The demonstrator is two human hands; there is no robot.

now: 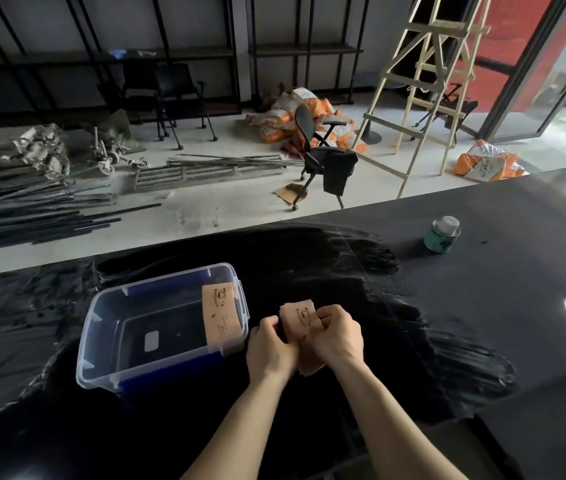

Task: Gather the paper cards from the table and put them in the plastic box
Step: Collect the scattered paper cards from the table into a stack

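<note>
A clear plastic box (101,327) with blue clips stands open on the black table, left of my hands. Inside it, brown paper cards (221,315) lean against the right wall. Just right of the box, both hands grip a stack of brown paper cards (299,318) between them. My left hand (269,348) holds the stack's left side and my right hand (338,336) holds its right side. The stack's lower part is hidden by my fingers.
A small green can (442,235) with a silver lid stands at the far right of the table (482,306). Beyond the table's far edge are a black chair (326,157), a wooden ladder (423,88), metal rods and orange sacks on the floor.
</note>
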